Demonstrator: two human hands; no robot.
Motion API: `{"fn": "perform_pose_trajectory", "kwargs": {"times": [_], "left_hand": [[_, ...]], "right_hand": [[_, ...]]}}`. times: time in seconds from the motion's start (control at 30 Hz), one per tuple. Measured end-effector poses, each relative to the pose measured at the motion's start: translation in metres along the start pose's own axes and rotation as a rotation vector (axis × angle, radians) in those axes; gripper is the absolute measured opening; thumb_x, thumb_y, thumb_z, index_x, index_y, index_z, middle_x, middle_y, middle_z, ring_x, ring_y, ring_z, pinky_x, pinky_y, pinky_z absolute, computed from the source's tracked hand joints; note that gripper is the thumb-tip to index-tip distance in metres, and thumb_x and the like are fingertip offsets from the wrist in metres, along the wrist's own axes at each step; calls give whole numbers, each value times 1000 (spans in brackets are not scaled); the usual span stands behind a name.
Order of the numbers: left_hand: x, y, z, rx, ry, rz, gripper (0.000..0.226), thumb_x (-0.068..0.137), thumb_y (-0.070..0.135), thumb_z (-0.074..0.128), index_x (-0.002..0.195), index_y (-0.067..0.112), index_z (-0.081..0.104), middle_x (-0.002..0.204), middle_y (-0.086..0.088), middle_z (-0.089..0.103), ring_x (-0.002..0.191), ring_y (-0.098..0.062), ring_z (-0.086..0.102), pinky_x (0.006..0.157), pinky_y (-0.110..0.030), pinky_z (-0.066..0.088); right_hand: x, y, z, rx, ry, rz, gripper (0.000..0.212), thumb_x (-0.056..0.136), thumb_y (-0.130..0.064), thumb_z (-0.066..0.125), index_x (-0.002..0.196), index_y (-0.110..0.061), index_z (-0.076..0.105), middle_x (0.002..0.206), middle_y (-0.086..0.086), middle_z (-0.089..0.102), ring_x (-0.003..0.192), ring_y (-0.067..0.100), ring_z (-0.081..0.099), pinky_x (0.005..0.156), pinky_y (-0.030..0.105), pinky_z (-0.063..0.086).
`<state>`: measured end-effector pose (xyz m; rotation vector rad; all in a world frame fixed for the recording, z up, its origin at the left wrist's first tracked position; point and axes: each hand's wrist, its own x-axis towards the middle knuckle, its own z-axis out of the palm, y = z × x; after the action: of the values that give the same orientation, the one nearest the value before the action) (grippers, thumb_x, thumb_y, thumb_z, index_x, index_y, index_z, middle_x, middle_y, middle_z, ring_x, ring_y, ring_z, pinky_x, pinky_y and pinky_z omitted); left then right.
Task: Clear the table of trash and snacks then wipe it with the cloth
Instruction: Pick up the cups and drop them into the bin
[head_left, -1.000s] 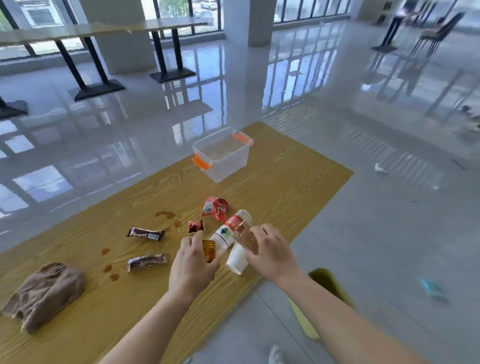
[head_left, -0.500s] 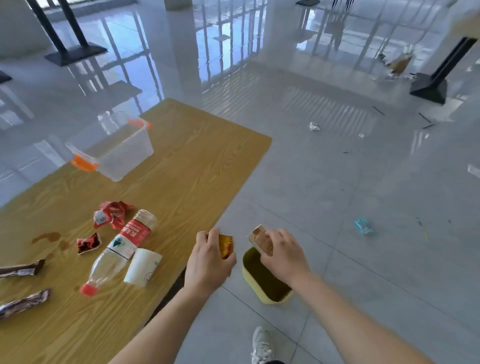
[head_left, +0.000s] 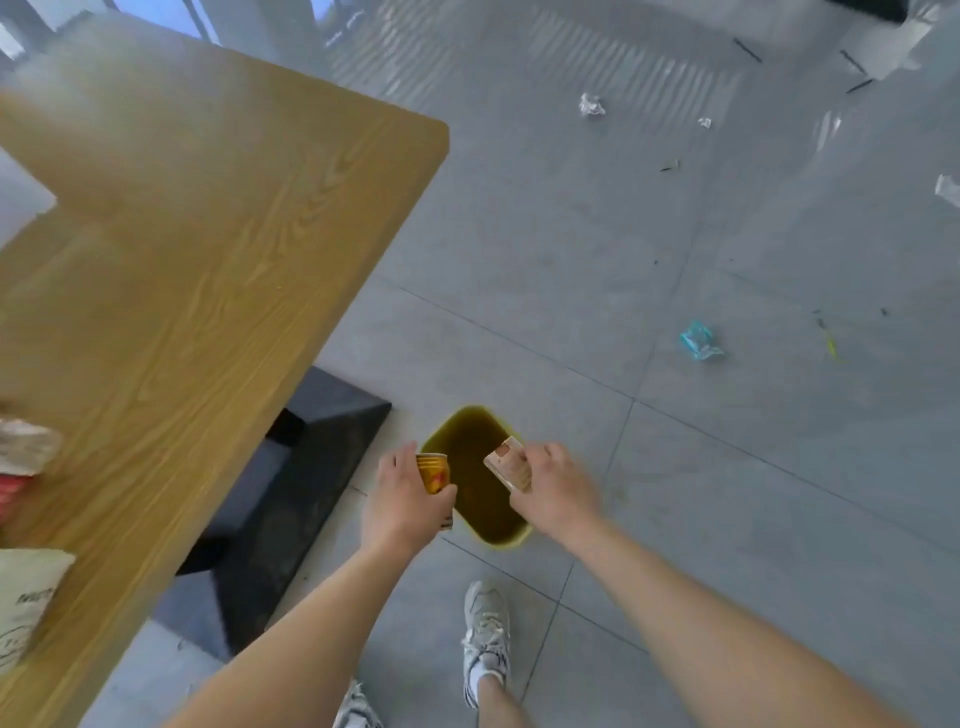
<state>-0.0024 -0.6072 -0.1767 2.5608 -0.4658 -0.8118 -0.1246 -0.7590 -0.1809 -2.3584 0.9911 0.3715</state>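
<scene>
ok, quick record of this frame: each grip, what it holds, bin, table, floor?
left grip: holds gold can, seen over the bin's left rim
right grip: pinches brown-white packet, above the bin opening
bin: yellow, on the floor beside the table's dark base
table: wooden; paper cup at frame's left edge
floor: blue wrapper, crumpled white paper, apart from bin

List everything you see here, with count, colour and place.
Table: one, wood-brown, left.
Table base: one, black, under table.
Bin: one, yellow-green, floor beside table base.
Can: one, gold, held at bin's edge.
Packet: one, tan-white, held above bin.
Paper cup: one, white, table's left edge.
Wrapper: one, blue, floor right.
Crumpled paper: one, white, far floor.
Shoes: two, white, bottom.
Left hand: one, gripping can.
Right hand: one, pinching packet.
</scene>
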Motion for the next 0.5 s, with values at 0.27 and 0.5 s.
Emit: {"fn": "perform_pose_trajectory", "kwargs": {"times": [0.27, 0.5], "left_hand": [[67, -45, 107, 28, -71, -76, 75, 81, 51, 69, 141, 26, 33, 122, 1, 51, 97, -16, 54, 73, -29, 53], [141, -64, 186, 150, -104, -83, 79, 83, 49, 68, 146, 27, 25, 130, -2, 48, 92, -14, 45, 59, -23, 42]], "right_hand": [[62, 59, 107, 82, -96, 155, 40, 79, -29, 64, 116, -17, 51, 113, 6, 50, 100, 27, 52, 74, 30, 39], [111, 98, 185, 83, -154, 273, 44, 81, -34, 66, 119, -18, 51, 114, 7, 48, 101, 28, 53, 80, 34, 46]]}}
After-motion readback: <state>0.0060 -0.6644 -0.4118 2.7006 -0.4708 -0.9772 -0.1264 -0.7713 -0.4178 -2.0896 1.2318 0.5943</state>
